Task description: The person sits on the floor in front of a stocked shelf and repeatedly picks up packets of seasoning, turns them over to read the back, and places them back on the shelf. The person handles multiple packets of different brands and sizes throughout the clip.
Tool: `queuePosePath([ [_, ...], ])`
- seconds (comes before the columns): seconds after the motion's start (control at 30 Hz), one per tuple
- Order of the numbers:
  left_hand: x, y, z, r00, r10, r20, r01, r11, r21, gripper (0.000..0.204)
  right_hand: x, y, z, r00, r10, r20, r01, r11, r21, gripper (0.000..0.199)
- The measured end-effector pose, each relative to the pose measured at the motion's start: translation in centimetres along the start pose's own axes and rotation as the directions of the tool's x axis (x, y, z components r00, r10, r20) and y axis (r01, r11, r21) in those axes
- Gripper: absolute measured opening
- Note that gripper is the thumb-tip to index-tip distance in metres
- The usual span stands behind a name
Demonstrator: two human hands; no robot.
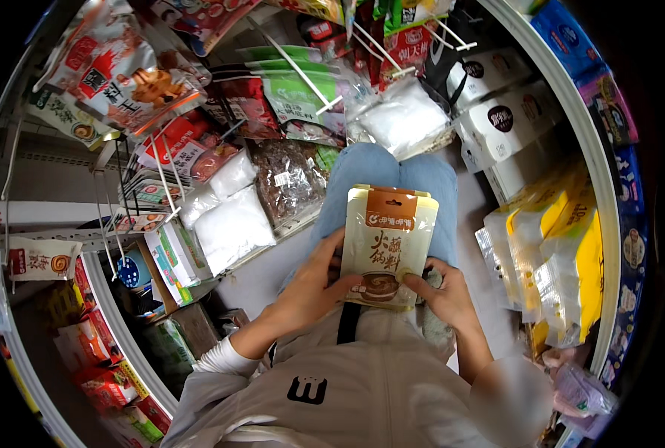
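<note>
A cream sauce pouch (pixel 388 250) with a brown top band and a bowl of brown sauce printed near its bottom stands upright above my lap. My left hand (pixel 321 280) grips its left edge, thumb across the front and fingers mostly hidden behind. On the other side my right hand (pixel 446 291) pinches the lower right corner, thumb in front. Pale edges show behind the pouch's top, so whether it is one pouch or several I cannot tell. A grey-green cloth (pixel 437 328) hangs just under my right hand, against the right side of my lap.
Metal display hooks (pixel 295 66) jut out ahead and left, some with hanging pouches (pixel 302 93). White bags (pixel 235 228) and a bag of dark dried food (pixel 281 179) lie on the low shelf. Yellow packs (pixel 564 261) and white paper rolls (pixel 508 123) stand at right.
</note>
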State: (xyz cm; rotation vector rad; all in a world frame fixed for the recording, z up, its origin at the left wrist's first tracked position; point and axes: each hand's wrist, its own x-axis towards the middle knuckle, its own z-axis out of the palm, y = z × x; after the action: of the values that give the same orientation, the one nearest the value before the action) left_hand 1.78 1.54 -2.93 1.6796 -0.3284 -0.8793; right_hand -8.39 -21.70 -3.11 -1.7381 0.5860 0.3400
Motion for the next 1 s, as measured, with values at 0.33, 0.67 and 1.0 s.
queuePosePath([
  [0.33,1.4,-0.7,0.5,0.932,0.269,-0.243,-0.194,0.936,0.294,0.037,0.8,-0.8,0.9,0.952,-0.186,-0.243,0.075,0.911,-0.405,0.029],
  [0.67,2.9,-2.0,0.6,0.917,0.258,-0.303,-0.154,0.932,0.327,0.019,2.2,-1.2,-0.2,0.954,-0.119,-0.277,0.033,0.955,-0.296,0.032],
  [1.0,3.0,-1.3,1.0,0.925,0.184,-0.333,-0.095,0.959,0.267,0.014,2.9,-1.2,-0.5,0.979,0.023,-0.202,-0.023,1.000,0.001,0.028],
])
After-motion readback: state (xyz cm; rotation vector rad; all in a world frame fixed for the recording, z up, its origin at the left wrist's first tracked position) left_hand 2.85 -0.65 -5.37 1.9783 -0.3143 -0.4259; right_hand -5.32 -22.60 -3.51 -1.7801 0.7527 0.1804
